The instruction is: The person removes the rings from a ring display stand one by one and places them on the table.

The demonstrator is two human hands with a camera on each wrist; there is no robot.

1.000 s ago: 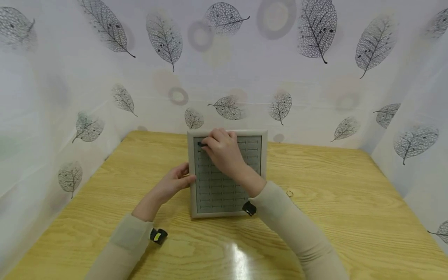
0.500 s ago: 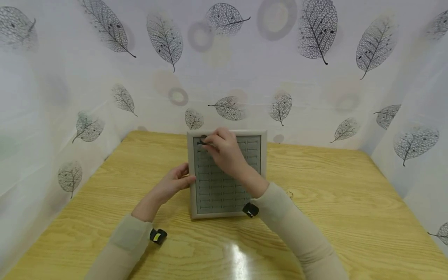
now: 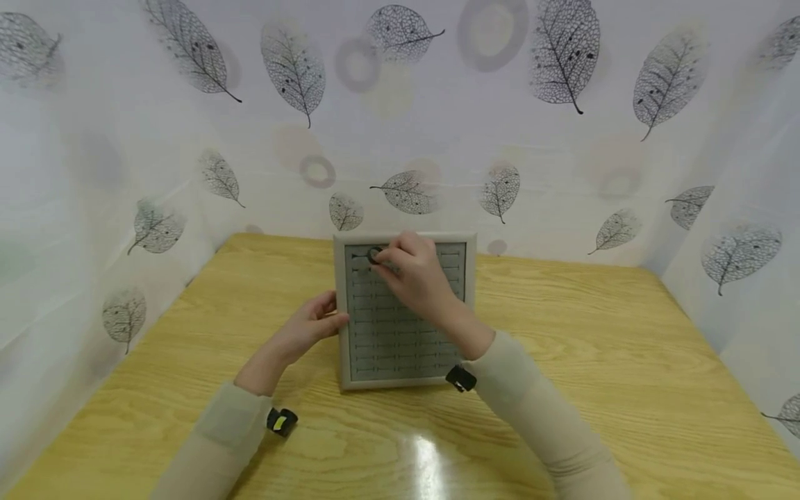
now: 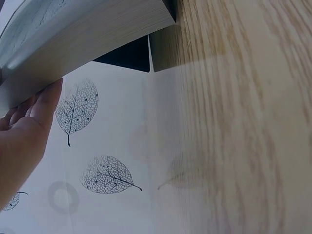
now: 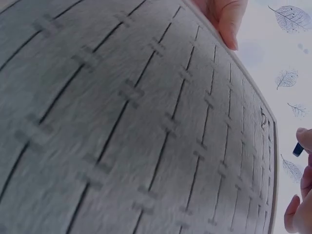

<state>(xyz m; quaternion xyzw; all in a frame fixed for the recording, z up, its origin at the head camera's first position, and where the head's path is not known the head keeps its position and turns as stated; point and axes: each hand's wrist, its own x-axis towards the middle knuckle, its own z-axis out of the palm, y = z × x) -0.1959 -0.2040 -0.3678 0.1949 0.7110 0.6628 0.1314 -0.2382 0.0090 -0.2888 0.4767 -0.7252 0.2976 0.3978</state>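
A framed grey ring display board [image 3: 406,333], its panel cut with rows of slits, stands propped up on the table. My left hand [image 3: 307,324] grips its left edge, thumb at the front; the left wrist view shows fingers [image 4: 46,100] against the frame's edge. Near the top left of the board, my right hand [image 3: 419,274] pinches a dark ring [image 3: 375,255] between thumb and fingertips. In the right wrist view, that dark ring [image 5: 298,149] is apart from the panel. Another small ring [image 5: 263,118] sits in a slit near the board's far corner.
The wooden table [image 3: 594,333] extends to both sides and in front of the board. A leaf-patterned curtain [image 3: 437,139] encloses the back and sides. A dark support panel [image 4: 129,54] props the board from behind.
My right hand has drawn back from the top-left slit to the right, with the dark ring now off the panel and turned face-on. The left hand keeps its hold on the frame.
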